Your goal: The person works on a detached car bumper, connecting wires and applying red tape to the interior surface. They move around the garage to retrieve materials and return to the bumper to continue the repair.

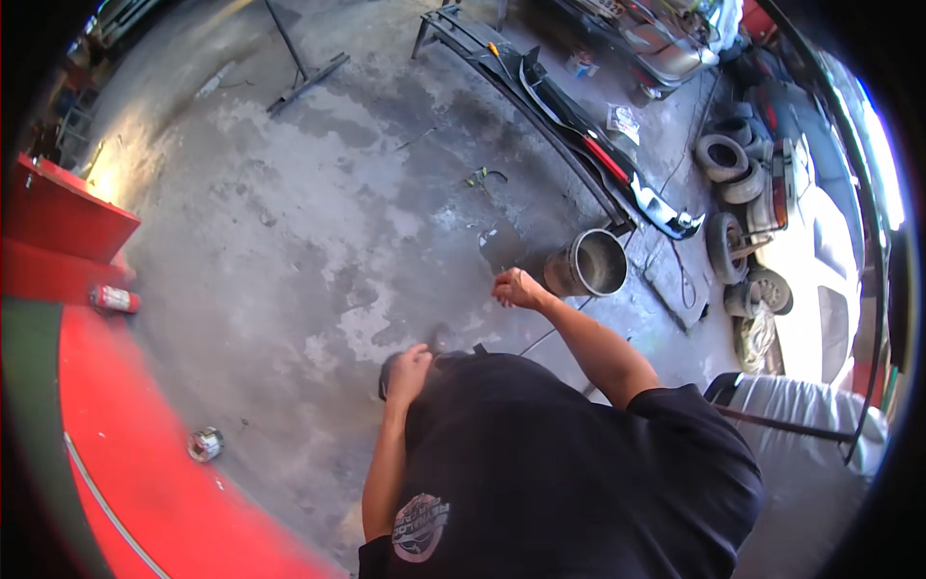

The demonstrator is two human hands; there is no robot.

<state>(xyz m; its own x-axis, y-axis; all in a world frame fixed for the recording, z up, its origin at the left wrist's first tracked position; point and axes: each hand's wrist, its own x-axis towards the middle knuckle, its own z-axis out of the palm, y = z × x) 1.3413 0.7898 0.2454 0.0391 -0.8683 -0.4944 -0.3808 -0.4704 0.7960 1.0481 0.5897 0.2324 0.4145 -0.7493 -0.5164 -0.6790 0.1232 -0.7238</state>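
Grey bucket (pixel 560 271) near right hand (pixel 519 289), contents unclear. Right fingers (pixel 503 289) curled, left hand (pixel 413 370) likewise; cannot tell whether pinching.

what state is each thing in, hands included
left hand: fingers curled, close to the body; grip unclear
right hand: fingers bent, beside the bucket; grip unclear
bucket: open, no lid
long black-and-red panel: lying along the metal stand
tyres: piled together
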